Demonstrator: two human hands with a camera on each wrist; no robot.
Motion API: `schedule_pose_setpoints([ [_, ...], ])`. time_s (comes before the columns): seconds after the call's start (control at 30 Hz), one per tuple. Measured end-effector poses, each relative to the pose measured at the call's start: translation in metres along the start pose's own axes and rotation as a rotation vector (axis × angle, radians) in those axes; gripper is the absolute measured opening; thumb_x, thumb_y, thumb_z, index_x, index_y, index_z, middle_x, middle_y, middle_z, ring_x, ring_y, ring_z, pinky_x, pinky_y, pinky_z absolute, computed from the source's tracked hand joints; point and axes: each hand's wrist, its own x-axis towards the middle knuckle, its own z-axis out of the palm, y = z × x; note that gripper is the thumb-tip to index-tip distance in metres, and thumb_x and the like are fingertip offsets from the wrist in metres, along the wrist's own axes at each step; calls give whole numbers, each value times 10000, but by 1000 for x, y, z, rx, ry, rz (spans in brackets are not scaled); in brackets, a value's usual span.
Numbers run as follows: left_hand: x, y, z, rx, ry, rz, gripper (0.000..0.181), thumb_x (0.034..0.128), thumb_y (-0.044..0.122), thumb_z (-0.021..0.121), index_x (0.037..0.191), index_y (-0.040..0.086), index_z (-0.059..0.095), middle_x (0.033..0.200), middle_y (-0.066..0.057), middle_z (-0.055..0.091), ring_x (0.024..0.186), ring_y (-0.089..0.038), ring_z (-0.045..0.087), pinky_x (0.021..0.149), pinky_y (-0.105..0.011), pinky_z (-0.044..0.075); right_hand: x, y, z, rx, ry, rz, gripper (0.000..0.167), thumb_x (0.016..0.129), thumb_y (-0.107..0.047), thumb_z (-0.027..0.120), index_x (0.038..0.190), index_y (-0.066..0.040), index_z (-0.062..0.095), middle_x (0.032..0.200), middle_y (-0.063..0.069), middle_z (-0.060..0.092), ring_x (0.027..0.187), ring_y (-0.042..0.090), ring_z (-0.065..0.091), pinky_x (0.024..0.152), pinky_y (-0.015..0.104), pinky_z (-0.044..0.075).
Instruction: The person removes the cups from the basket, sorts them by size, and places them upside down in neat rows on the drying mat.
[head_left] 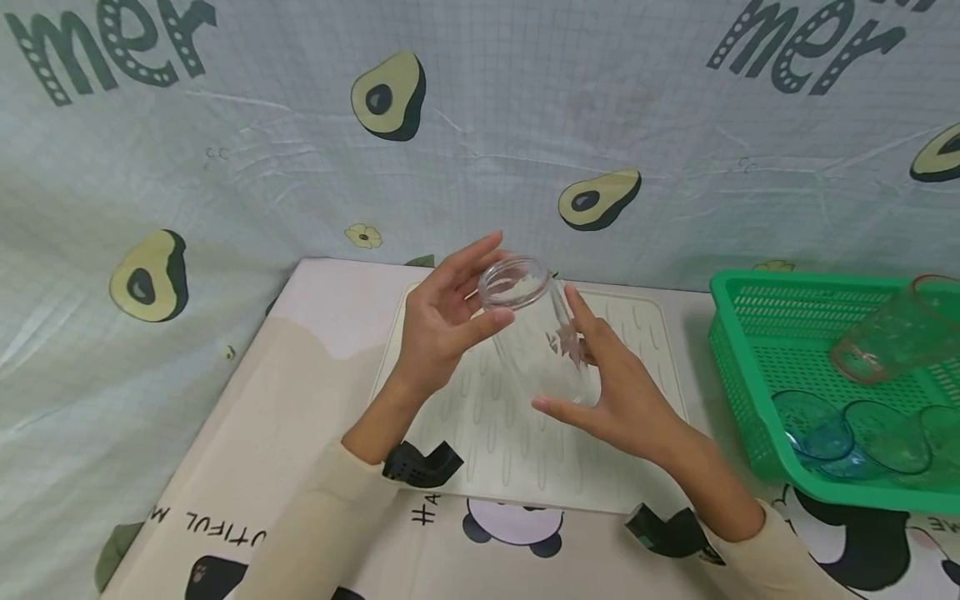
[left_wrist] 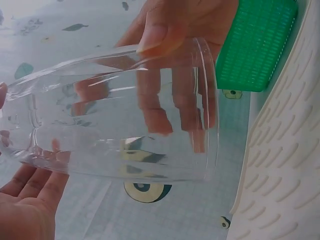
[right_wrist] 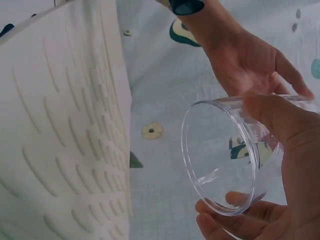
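Note:
A clear glass jar [head_left: 536, 350] is held tilted above the white ridged mat, its ringed rim up and to the left. My right hand [head_left: 622, 392] grips the lower body, thumb on the near side and fingers curled round the far side; the left wrist view shows those fingers through the glass. At the rim end, my left hand [head_left: 446, 312] holds the jar between thumb and fingers. The right wrist view shows the round end of the jar [right_wrist: 220, 105] beside my right thumb [right_wrist: 272, 112]. Part of the left fingers is hidden behind the rim.
The white ridged mat [head_left: 465, 450] lies on the patterned tablecloth [head_left: 337, 333]. On the right stands a green plastic basket [head_left: 720, 350] holding a red-rimmed glass [head_left: 877, 350] and several bluish glasses [head_left: 813, 429]. An avocado-print curtain [head_left: 487, 100] hangs behind.

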Motion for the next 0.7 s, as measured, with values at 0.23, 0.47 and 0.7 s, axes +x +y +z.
schedule_pose_setpoints([
  [0.23, -1, 1, 2, 68, -24, 44, 790, 811, 313, 778, 1318, -167, 410, 1290, -323, 475, 1183, -322, 510, 997, -470, 419, 1, 2, 4, 7, 6, -60, 1146, 729, -232, 849, 1554, -193, 54, 1412, 99, 399, 1213, 223, 459, 937, 443, 465],
  [0.47, -1, 6, 7, 81, -102, 59, 656, 820, 130, 767, 1303, -153, 425, 1308, -283, 480, 1198, -357, 499, 992, -481, 424, 5, 0, 7, 43, 21, -117, 1152, 733, -186, 847, 1545, -144, 30, 1535, 73, 261, 1298, 251, 406, 978, 469, 438],
  [0.7, 0, 12, 10, 146, -178, 11, 696, 767, -143, 700, 1387, -80, 389, 1337, -228, 498, 1233, -318, 488, 1008, -467, 413, 10, -3, 10, 86, 41, -153, 1123, 743, -148, 837, 1514, -113, 22, 1455, 129, 337, 1285, 298, 429, 931, 499, 471],
])
